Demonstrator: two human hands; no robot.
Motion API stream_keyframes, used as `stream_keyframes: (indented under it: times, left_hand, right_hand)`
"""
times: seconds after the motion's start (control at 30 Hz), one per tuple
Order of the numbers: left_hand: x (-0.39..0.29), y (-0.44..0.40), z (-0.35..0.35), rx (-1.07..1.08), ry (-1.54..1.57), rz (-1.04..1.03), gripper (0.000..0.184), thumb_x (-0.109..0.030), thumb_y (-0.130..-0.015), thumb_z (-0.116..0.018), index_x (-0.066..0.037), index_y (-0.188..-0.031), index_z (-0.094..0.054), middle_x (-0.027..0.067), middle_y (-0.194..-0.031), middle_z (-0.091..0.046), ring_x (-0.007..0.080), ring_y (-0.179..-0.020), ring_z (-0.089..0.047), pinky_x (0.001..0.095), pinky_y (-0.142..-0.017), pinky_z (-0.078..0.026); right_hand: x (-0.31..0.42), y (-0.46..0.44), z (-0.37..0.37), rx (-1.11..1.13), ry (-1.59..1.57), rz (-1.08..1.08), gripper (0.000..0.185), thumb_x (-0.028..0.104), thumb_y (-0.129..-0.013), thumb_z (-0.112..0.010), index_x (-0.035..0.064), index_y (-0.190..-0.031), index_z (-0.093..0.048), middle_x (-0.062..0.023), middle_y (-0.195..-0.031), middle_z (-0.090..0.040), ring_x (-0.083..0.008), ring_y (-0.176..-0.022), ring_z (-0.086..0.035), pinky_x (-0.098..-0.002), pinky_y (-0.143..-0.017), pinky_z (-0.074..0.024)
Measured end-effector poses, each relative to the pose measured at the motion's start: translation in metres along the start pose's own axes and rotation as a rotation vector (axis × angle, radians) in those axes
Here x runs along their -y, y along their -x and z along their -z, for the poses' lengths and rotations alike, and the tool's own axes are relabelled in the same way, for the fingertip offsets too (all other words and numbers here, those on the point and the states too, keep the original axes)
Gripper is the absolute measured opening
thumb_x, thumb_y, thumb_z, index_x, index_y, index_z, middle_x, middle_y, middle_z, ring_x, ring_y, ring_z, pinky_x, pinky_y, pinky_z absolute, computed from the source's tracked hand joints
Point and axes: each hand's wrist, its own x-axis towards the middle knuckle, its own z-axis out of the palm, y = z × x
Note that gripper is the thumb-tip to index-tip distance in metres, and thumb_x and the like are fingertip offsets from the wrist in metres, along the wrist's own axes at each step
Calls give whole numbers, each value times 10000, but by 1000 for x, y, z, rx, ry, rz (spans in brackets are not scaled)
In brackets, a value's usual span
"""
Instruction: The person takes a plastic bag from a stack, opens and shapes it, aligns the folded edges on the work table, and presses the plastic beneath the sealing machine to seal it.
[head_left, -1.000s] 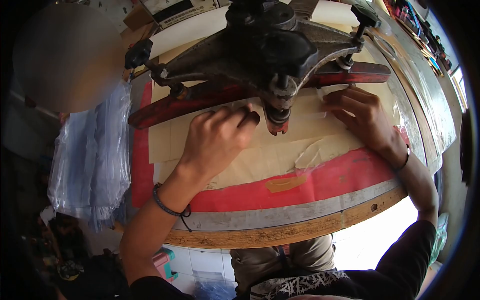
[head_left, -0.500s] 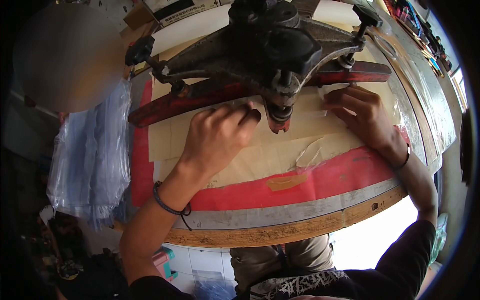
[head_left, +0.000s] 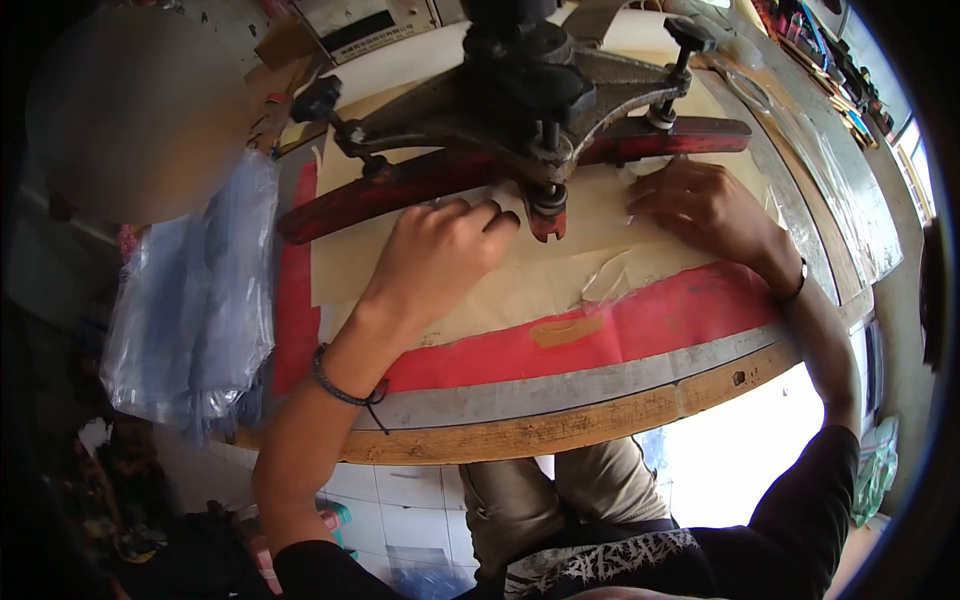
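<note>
My left hand (head_left: pixel 445 245) is closed, its fingers curled at the near side of a worn red bar (head_left: pixel 420 180). Its fingertips are hidden, so what they pinch cannot be made out. To the right, my right hand (head_left: pixel 690 205) bends its fingers down under the bar's other half; they are slightly blurred, and what they hold is unclear. Both hands rest over a beige sheet (head_left: pixel 480 290), which lies on a red sheet (head_left: pixel 660 310). Above them stands a dark metal press head (head_left: pixel 530 110) with black knobs, carrying the red bar.
A stack of clear plastic bags (head_left: pixel 195 310) lies at the left of the table. A wooden table edge (head_left: pixel 560 425) curves in front of me. Clear plastic strips (head_left: pixel 800 160) lie at the right. A white roll (head_left: pixel 400 65) sits behind the press. Another person's blurred head is at upper left.
The view has shifted a little, so the press and table sit slightly differently in it. My right hand's fingers have come further over the clear piece that showed between the hands.
</note>
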Motion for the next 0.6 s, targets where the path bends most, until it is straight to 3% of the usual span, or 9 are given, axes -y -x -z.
stream_keyframes:
  times: [0.07,0.17,0.2,0.3,0.4,0.5,0.6]
  left_hand:
    - [-2,4,5,81,68,56,86,-85,-804,-662,-76,-889,-650,66,-821,-676,257,-716,-686,379,-589,-550]
    - [-7,4,14,145,190,65,107,-97,-812,-654,-72,-912,-627,94,-764,-670,297,-659,-669,405,-587,-540]
    - [-10,3,18,253,200,99,146,-105,-811,-655,-64,-944,-609,115,-673,-649,334,-631,-650,434,-589,-523]
    - [-13,-2,36,423,238,101,129,-112,-798,-669,-50,-902,-625,112,-599,-620,295,-566,-642,406,-564,-502]
    - [-10,-5,50,820,912,58,183,-211,-846,-703,-37,-877,-656,83,-603,-640,221,-524,-630,369,-531,-471]
    - [-18,-2,46,1130,1217,-83,304,-339,-887,-716,-35,-880,-694,47,-642,-677,138,-524,-624,308,-512,-464]
    - [-25,-9,44,1517,1281,-37,479,-469,-898,-686,9,-925,-698,55,-734,-717,136,-544,-659,295,-501,-524]
  right_hand:
    - [6,3,6,44,-6,-19,210,-18,-747,-685,49,-946,-697,-90,-977,-703,-294,-897,-669,-397,-789,-561]
    - [14,1,11,89,-98,45,150,-1,-705,-688,49,-846,-692,-76,-894,-706,-288,-826,-671,-394,-714,-550]
    - [20,1,12,123,-152,41,128,4,-701,-689,50,-820,-688,-75,-868,-703,-289,-809,-671,-391,-698,-546]
    - [45,-14,8,187,-386,139,71,42,-699,-680,59,-763,-653,-81,-744,-652,-276,-714,-657,-389,-613,-528]
    - [81,-27,-8,351,-360,249,73,110,-751,-647,67,-804,-623,-65,-747,-598,-257,-660,-636,-386,-536,-508]
    - [109,-33,-30,347,-385,382,118,182,-779,-641,80,-833,-619,-55,-778,-575,-240,-630,-622,-383,-510,-503]
    - [124,-30,-48,276,-380,445,188,269,-795,-649,101,-878,-643,-35,-823,-579,-216,-642,-623,-373,-542,-520]
